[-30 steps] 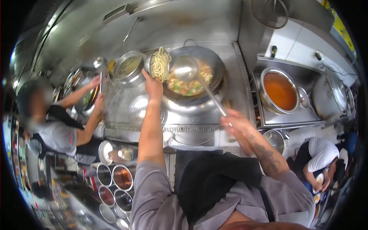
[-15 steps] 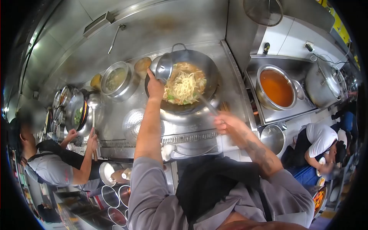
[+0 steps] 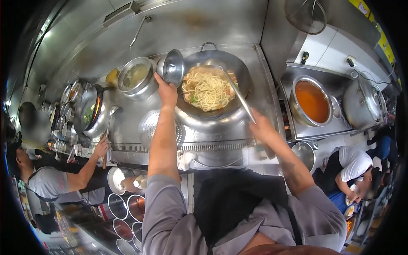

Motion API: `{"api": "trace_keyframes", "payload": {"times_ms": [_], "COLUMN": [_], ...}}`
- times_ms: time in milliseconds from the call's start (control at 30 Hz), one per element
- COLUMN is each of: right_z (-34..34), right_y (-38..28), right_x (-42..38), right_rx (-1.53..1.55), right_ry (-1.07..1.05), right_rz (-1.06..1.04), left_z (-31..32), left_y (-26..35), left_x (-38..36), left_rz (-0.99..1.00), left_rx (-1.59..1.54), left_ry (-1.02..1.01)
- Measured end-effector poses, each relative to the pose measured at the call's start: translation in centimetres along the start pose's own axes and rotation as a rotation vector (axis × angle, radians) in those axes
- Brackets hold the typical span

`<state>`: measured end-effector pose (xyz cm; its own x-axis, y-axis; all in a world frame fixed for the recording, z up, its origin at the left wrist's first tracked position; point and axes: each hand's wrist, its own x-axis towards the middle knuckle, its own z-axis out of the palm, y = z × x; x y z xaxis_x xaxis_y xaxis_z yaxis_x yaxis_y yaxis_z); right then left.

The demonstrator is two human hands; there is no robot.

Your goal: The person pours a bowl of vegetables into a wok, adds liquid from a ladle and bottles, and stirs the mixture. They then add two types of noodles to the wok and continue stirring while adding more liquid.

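A large dark wok (image 3: 243,85) sits on the stove with pale noodles (image 3: 208,91) piled in it, bits of green and brown among them. My left hand (image 3: 167,94) grips a shiny metal bowl (image 3: 174,68) by its lower rim, tilted on its side at the wok's left edge; its inside looks bare. The fingers of my right hand (image 3: 262,127) close round a long-handled metal cooking utensil (image 3: 240,95). Its shaft slants up and left across the noodles, and its head lies at their far side, partly hidden.
Left of the wok stand a metal pot (image 3: 137,80) and a perforated strainer (image 3: 151,125). Orange-brown liquid fills a pot (image 3: 312,102) on the right counter, beside a big lidded pot (image 3: 361,95). A co-worker (image 3: 51,176) at left holds a ladle (image 3: 109,121); another person (image 3: 352,165) bends over at right.
The metal bowl has moved left from over the wok to its edge. My right hand has brought the utensil from the near side of the noodles to the far side; the noodles lie more spread.
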<state>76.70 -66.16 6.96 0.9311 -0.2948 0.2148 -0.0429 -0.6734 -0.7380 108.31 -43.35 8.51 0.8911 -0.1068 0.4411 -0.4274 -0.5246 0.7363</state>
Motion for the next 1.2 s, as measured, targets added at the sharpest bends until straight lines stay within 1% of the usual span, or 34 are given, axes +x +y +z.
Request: {"api": "trace_keyframes", "payload": {"times_ms": [67,100,133,200,267,300,333,367,400,467,500,533,567,600,633,667,700,733,767,800,833,867,900,933,967,1000,1033,1067,1133,1200], "right_z": [-1.3,-1.5,-1.8,-2.5,-3.3,-3.7,-4.2,-4.6,-5.1,-5.5,-5.0,-4.3,-4.0,-3.7,-3.1,-2.6,-2.4,-2.2,-2.1,-2.6,-3.7,-4.6,-5.5,-6.5,-7.6,-8.3,-8.9,-9.6,-10.1,-9.3], "right_y": [-1.3,-1.7,-1.9,-2.5,-3.1,-2.9,-2.6,-2.2,-1.4,1.0,2.2,3.6,4.5,4.5,4.1,3.9,4.3,4.9,5.5,6.3,7.0,7.1,6.0,5.0,3.9,3.2,3.0,3.1,3.7,5.0], "right_x": [-1.2,-1.7,-2.2,-2.9,-3.4,-3.8,-4.4,-4.8,-5.1,-5.2,-4.3,-2.4,-1.1,-0.2,1.1,1.9,1.9,1.7,1.7,1.6,1.7,1.9,1.4,0.7,0.0,-0.3,-0.2,0.0,0.6,0.9], "right_rx": [-0.017,-0.018,-0.026,-0.033,0.056,0.057,0.081,0.106,0.11,0.098,0.103,0.012,-0.08,-0.075,-0.214,-0.357,-0.358,-0.339,-0.319,-0.316,-0.116,0.083,0.128,0.126,0.324,0.521,0.572,0.624,0.603,0.14], "right_ry": [-0.014,-0.018,-0.021,-0.028,-0.121,-0.129,-0.128,-0.125,-0.13,-0.206,-0.216,-0.239,-0.266,-0.284,-0.287,-0.29,-0.313,-0.286,-0.257,-0.276,-0.336,-0.397,-0.456,-0.473,-0.519,-0.561,-0.608,-0.653,-0.703,-0.603], "right_rz": [0.082,0.074,0.1,0.128,0.173,0.169,0.101,0.033,0.028,-0.058,-0.062,-0.054,-0.044,-0.041,0.076,0.185,0.17,0.152,0.135,0.124,0.101,0.081,0.115,0.112,0.189,0.27,0.339,0.409,0.435,0.219], "left_z": [-0.3,0.1,0.7,1.0,1.4,1.3,1.0,0.8,0.0,-2.7,-4.2,-5.5,-7.6,-10.3,-13.0,-15.9,-19.7,-23.4,-27.3,-29.9,-33.0,-38.7,-40.3,-42.0,-44.2,-44.4,-44.0,-43.5,-42.8,-41.7], "left_y": [-0.3,-0.9,-1.4,-0.1,1.5,1.8,1.2,-0.1,-0.4,-1.2,-1.9,-2.5,-1.9,-1.9,-1.0,0.1,-0.9,-2.3,-0.8,0.4,0.9,-2.4,-1.3,0.3,-1.0,0.1,1.6,2.4,3.7,4.4], "left_x": [-0.5,-0.7,-1.2,-2.3,-3.2,-3.5,-4.0,-4.4,-4.8,-6.8,-8.0,-9.4,-11.6,-13.3,-16.1,-18.7,-22.5,-26.7,-31.0,-35.1,-40.4,-49.2,-54.4,-61.1,-70.2,-79.9,-85.1,-86.0,-87.6,-88.7], "left_rz": [-0.054,-0.057,-0.03,-0.006,-0.307,-0.436,-0.441,-0.531,-0.618,-0.593,-0.585,-0.662,-0.674,-0.77,-0.779,-0.832,-0.84,-0.799,-0.773,-0.824,-0.771,-0.584,-0.743,-0.614,-0.374,-0.38,-0.381,-0.388,-0.454,-0.517], "left_rx": [0.008,0.01,0.039,0.071,-0.341,-0.519,-0.514,-0.647,-0.783,-0.874,-0.918,-0.923,-0.919,-0.941,-0.993,-0.956,-1.022,-1.042,-1.11,-1.017,-1.003,-1.214,-0.815,-0.747,-0.746,-0.37,-0.003,0.004,-0.033,-0.083], "left_ry": [-0.012,-0.004,0.022,0.046,-0.044,-0.046,-0.039,0.024,0.088,0.118,0.116,0.187,0.253,0.258,0.345,0.45,0.459,0.529,0.52,0.745,0.878,0.633,1.154,1.255,1.376,1.325,1.243,1.247,1.272,1.296]}}
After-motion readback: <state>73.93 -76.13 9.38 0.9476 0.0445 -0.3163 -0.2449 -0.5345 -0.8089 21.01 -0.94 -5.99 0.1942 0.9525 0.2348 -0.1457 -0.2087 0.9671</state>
